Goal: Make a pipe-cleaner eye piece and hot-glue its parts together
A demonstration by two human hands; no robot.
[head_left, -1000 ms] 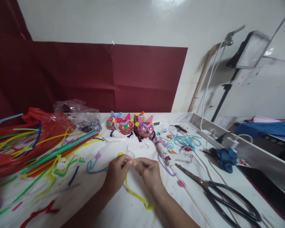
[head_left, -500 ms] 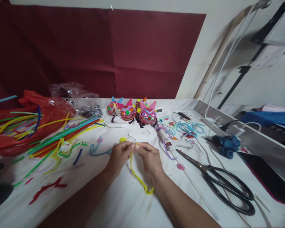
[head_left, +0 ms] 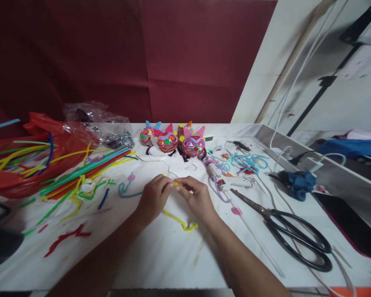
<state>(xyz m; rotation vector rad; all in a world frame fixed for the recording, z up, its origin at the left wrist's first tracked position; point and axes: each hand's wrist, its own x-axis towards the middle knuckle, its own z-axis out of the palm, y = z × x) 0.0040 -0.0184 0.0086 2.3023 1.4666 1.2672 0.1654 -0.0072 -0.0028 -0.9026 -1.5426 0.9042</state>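
Note:
A yellow pipe cleaner (head_left: 179, 221) is pinched between both hands, its end showing as a small yellow bit at the fingertips. My left hand (head_left: 155, 197) grips it with thumb and forefinger, and its loose tail hangs down below toward the right. Close against it, my right hand (head_left: 195, 195) pinches the same end, fingers curled. Just beyond the hands lies cut white paper (head_left: 156, 163). Behind that sit several decorated pink animal heads (head_left: 194, 145) with coloured ears. A light blue pipe cleaner (head_left: 123, 192) lies left of my left hand.
Large black-handled scissors (head_left: 284, 222) and a white glue gun (head_left: 231, 181) lie to the right, near a glue stick (head_left: 259, 243) and a phone (head_left: 352, 222). Bundled pipe cleaners (head_left: 89, 173) and a red plastic bag (head_left: 64, 138) fill the left. Red scraps (head_left: 66, 239) lie nearer.
The yellow pipe cleaner's loose tail has swung up and lies more sideways. Both hands still pinch its end at nearly the same spot. The view has tilted slightly downward.

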